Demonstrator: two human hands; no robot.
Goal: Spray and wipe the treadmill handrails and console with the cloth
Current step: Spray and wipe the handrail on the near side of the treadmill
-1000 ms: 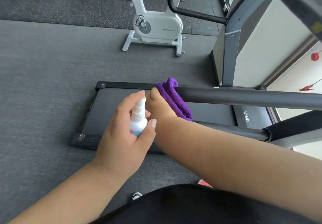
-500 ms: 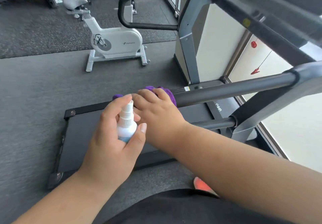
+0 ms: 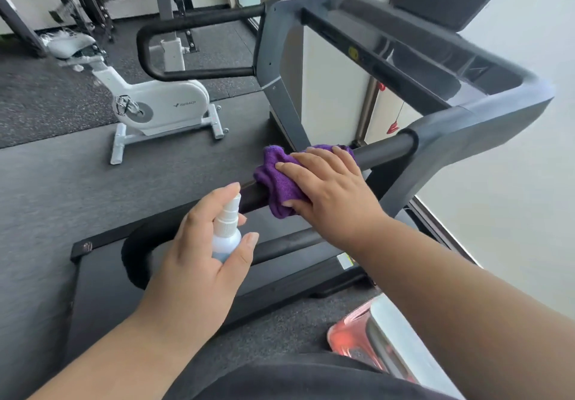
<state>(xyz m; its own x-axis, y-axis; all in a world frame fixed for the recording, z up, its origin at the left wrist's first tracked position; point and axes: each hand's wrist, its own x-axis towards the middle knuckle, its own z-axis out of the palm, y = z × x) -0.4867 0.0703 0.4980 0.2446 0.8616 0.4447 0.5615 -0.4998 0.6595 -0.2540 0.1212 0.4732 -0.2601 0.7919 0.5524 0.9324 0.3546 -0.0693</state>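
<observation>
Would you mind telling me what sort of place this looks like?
Most likely a gym: a treadmill with padded handrails, a white exercise bike beside it, and dark rubber flooring under a rack at the back.

You're pressing a fuzzy purple cloth (image 3: 280,178) against a matt black handrail (image 3: 385,150) that's looking like foam or rubber. You're gripping a spray bottle (image 3: 226,231) that's showing smooth translucent plastic. The treadmill frame (image 3: 466,128) is reading as grey, slightly glossy plastic; the floor (image 3: 62,181) is looking rough and speckled.
</observation>
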